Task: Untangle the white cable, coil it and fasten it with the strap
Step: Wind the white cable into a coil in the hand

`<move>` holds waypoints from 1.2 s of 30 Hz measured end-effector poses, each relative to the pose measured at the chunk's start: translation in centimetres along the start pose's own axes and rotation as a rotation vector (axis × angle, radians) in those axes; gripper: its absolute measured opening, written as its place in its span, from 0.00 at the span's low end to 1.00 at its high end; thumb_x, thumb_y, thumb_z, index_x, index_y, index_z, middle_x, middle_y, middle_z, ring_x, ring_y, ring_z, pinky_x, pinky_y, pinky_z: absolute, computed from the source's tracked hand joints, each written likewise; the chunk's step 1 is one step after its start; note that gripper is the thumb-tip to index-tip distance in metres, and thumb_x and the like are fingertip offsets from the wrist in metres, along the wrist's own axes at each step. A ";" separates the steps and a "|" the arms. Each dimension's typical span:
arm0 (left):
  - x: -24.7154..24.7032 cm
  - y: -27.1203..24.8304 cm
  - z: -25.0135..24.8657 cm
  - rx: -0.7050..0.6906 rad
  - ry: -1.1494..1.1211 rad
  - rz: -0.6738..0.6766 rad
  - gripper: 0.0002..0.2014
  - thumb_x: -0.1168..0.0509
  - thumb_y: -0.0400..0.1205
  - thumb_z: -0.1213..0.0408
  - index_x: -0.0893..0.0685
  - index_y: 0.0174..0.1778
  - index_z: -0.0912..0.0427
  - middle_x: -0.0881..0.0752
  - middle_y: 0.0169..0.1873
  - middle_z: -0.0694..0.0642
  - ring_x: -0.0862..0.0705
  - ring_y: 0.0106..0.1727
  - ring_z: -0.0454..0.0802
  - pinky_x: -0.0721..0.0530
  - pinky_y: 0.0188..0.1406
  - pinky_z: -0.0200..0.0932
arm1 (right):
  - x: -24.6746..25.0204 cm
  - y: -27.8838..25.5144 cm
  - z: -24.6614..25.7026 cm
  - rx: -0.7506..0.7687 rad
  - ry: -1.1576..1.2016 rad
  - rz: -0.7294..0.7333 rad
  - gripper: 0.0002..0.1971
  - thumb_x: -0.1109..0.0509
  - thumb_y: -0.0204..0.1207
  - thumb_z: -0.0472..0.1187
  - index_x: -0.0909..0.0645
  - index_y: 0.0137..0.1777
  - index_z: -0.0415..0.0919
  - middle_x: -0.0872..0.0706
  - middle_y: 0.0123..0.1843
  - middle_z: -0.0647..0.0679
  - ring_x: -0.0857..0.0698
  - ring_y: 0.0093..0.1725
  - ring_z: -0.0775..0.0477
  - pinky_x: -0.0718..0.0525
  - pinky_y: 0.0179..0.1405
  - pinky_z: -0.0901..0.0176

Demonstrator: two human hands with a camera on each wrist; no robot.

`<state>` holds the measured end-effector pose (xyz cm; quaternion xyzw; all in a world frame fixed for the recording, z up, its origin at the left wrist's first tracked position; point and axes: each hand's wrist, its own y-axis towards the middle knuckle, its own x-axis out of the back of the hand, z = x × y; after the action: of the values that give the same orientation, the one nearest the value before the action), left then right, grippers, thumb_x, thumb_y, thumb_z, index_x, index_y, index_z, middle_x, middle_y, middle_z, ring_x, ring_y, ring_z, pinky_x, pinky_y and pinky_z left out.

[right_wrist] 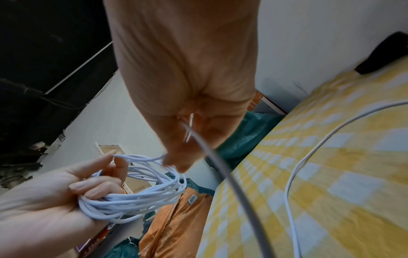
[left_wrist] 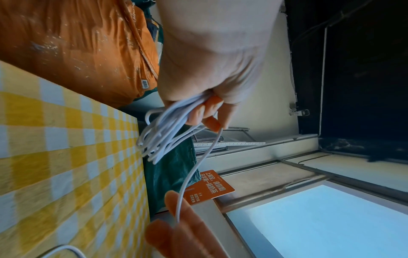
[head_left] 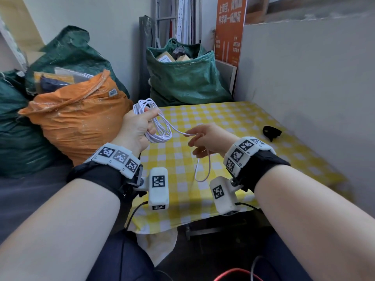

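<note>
A: Cable location?
B: The left hand (head_left: 138, 126), left of centre, grips the coiled cable (head_left: 156, 126). A loose run passes to the right hand (head_left: 205, 138), fingers curled round it; the tail hangs over the counter (head_left: 233, 118).
A: Strap?
B: The strap (head_left: 272, 132) lies on the counter, right side.
A: Containers?
B: Green sack (head_left: 182, 78), upper centre: holds boxes. Orange sack (head_left: 81, 118), left: holds packets.

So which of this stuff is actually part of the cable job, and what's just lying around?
Part of the job:
white cable, coiled in the left hand, fed by the right hand
black strap on the table

Lying about:
orange sack
green bag
orange sign
</note>
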<state>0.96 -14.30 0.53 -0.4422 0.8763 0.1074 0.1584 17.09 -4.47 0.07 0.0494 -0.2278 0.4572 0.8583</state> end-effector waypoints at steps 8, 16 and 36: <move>-0.2 -1.4 -0.4 0.127 -0.135 0.181 0.09 0.39 0.84 0.69 0.23 0.38 0.60 0.18 0.24 0.51 0.37 0.13 0.39 0.36 0.13 0.32 | -0.9 0.1 0.9 0.084 -0.134 0.014 0.13 0.35 0.81 0.48 0.14 0.48 0.40 0.17 0.36 0.50 0.26 0.31 0.52 0.27 0.28 0.61; -0.7 -2.7 -0.3 0.255 -0.009 0.490 0.10 0.44 0.86 0.64 0.27 0.38 0.58 0.23 0.20 0.48 0.37 0.12 0.37 0.38 0.11 0.30 | -0.1 1.3 0.9 0.201 -0.111 -0.408 0.16 0.18 0.63 0.48 0.26 0.32 0.49 0.24 0.28 0.56 0.26 0.27 0.56 0.25 0.30 0.62; -0.8 -3.8 0.0 0.385 0.040 0.608 0.10 0.40 0.76 0.54 0.27 0.36 0.57 0.35 0.11 0.45 0.30 0.21 0.44 0.27 0.36 0.39 | 1.6 0.9 0.2 0.042 0.188 -0.158 0.25 0.30 0.76 0.32 0.27 0.72 0.46 0.20 0.61 0.46 0.21 0.44 0.55 0.28 0.36 0.66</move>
<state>4.49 -15.90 0.70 -0.1254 0.9749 -0.0261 0.1823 17.10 -2.81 0.85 0.0422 -0.1322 0.3955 0.9079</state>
